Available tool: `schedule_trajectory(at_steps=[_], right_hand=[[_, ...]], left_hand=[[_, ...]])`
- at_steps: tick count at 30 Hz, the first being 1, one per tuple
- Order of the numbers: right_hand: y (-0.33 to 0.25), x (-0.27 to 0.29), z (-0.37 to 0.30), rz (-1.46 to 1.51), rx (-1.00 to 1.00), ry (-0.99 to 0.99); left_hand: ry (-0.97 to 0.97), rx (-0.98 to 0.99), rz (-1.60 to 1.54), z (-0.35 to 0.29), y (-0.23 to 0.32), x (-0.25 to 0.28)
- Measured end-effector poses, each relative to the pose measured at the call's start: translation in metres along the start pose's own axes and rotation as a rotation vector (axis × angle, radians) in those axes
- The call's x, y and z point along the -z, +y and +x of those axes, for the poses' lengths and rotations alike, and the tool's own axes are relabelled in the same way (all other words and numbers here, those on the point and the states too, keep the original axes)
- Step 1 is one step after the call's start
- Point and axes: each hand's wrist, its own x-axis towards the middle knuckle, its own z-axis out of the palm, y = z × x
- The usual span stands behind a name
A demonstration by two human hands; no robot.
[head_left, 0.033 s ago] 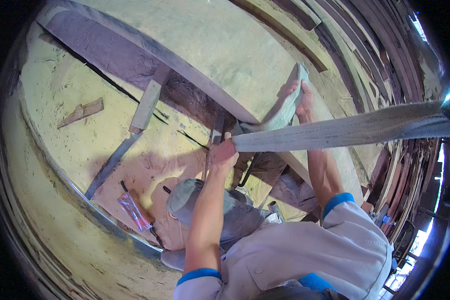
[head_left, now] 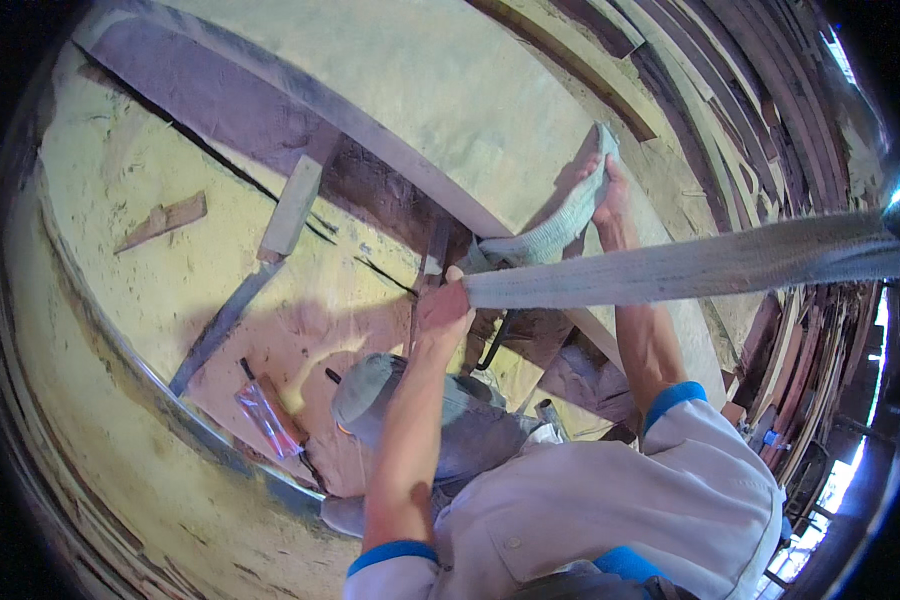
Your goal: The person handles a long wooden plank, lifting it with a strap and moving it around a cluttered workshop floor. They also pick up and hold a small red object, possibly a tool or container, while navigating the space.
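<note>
A wide pale webbing strap (head_left: 670, 262) runs from the right side across the view to my left hand (head_left: 443, 308). The fingers of that hand are closed round it, beside the near edge of a large flat slab (head_left: 400, 90). Another length of the webbing curves from this edge over the slab's top to my right hand (head_left: 612, 195). My right hand grips this length, its fingers on the far side of the folded band. Whether the two lengths join below the edge is hidden.
A wooden block (head_left: 294, 205) props the slab at left, with a loose wood scrap (head_left: 165, 220) farther left. A clear plastic packet (head_left: 267, 418) lies near my knee (head_left: 370, 395). Stacked planks (head_left: 745, 90) fill the far right. A dark bent bar (head_left: 497, 340) stands near my left hand.
The webbing near my right hand has turned slightly and shows more of its ribbed face. My left hand has shifted very slightly down and left, still gripping.
</note>
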Motion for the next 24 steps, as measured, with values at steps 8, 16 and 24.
schedule_trajectory(at_steps=[8, 16, 24], right_hand=[[0.006, -0.001, 0.017, 0.06, 0.033, 0.007], [0.012, 0.0, 0.021, 0.11, -0.009, 0.095], [0.014, 0.011, 0.024, 0.073, -0.015, -0.036]], left_hand=[[-0.043, -0.112, 0.309, -0.048, 0.018, 0.002], [0.312, -0.366, 0.292, -0.072, 0.045, 0.013], [0.32, -0.517, -0.551, -0.095, 0.056, -0.003]])
